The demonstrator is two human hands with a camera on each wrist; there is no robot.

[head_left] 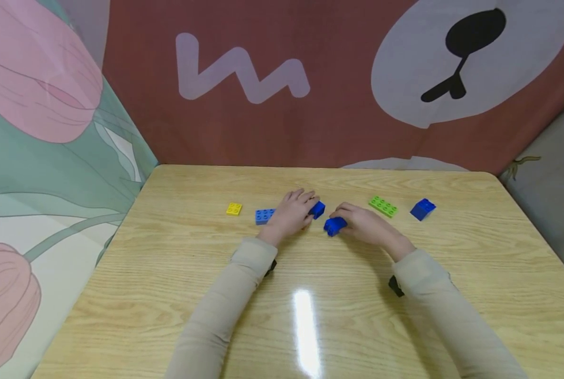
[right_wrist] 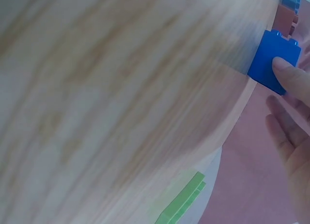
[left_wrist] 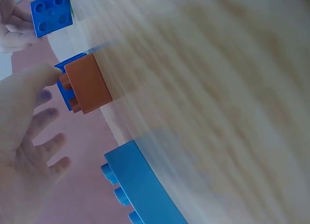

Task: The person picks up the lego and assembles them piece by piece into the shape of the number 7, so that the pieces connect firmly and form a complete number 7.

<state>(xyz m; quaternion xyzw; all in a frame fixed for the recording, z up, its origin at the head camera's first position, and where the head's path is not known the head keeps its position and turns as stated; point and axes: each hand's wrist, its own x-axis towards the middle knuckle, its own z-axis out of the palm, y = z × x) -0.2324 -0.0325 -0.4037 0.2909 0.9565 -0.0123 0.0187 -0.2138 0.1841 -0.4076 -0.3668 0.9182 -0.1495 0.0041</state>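
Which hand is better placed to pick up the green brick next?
The right hand. The green brick lies just beyond it, while the left hand is farther away, on the other side of the right hand. The right hand would probably need to set down its blue brick first.

Worktop [head_left: 348, 316] near side: passable between sleeves [head_left: 225, 305] | Centre blue block [head_left: 318, 210] to held blue block [head_left: 334, 227]: narrow | Light-blue block [head_left: 264, 217]: obstructs beside left hand [head_left: 288, 214] | Green block [head_left: 383, 207] to far-right blue block [head_left: 423, 209]: passable
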